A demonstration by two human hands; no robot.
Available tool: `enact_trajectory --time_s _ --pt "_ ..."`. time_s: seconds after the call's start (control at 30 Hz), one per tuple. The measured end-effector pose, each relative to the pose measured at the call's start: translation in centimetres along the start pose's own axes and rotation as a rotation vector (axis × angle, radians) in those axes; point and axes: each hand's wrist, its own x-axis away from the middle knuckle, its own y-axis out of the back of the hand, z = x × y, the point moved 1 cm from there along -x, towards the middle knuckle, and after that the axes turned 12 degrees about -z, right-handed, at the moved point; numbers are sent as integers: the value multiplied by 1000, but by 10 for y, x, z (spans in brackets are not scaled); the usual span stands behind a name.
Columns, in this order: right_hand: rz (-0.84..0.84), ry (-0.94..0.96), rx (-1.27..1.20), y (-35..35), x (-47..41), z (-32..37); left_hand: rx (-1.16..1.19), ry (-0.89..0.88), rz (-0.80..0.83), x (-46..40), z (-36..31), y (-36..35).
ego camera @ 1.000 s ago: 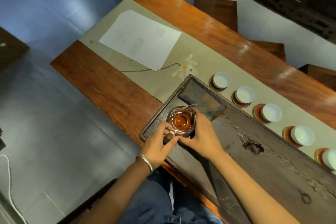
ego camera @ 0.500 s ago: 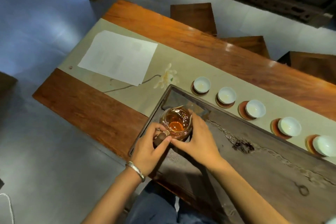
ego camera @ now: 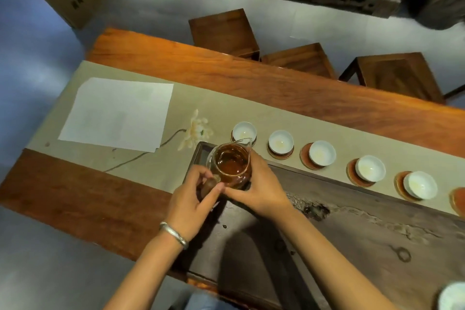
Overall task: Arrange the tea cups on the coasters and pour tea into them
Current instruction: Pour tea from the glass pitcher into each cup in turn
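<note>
Tea fills most of the glass pitcher [ego camera: 230, 165] I have between both hands, so I judge it heavy for its size, sloshy, smooth-walled and breakable, probably warm as well. My left hand [ego camera: 191, 205] is curled shut around the dark handle [ego camera: 207, 185] at the pitcher's near-left side, thumb [ego camera: 214, 187] pressed over it; that is the sound place to carry it. My right hand [ego camera: 260, 185] is cupped against the right wall with the fingers [ego camera: 254, 158] half closed around the glass, steadying more than gripping. I would not rely on that slick wall alone.

It is clear glass, round-bellied, with amber-brown tea rippling inside and a thin spout [ego camera: 247, 140] on the side away from my fingertips. Whether it rests on the dark wooden tray [ego camera: 327, 246] or is lifted just off it, I cannot tell.

Just past the spout sits the first white cup [ego camera: 243, 132] on its round coaster. Four more cups run off to the right of my right hand, each on a coaster, all looking empty or nearly so. A further coaster [ego camera: 458, 200] at the edge seems bare. Pouring has not begun, I judge.
</note>
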Motion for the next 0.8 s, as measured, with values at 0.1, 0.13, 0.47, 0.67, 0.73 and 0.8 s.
enact_trajectory --time_s 0.1,0.13,0.47,0.67,0.73,0.8 --pt "24 1 -28 1 -10 -3 -9 3 0 -11 2 -3" --pt "20 5 -44 1 -12 -4 -13 4 0 -13 2 -4" --pt "59 -37 -115 -6 -36 -7 -50 8 19 -37 4 -6" --pt "45 -20 -113 -8 -40 -6 -71 -16 37 -42 5 -5" --pt "40 -17 -121 -8 -40 -5 -72 -22 36 -43 5 -4" --pt "37 -20 -137 -10 -41 -4 -84 -32 30 -44 4 -3"
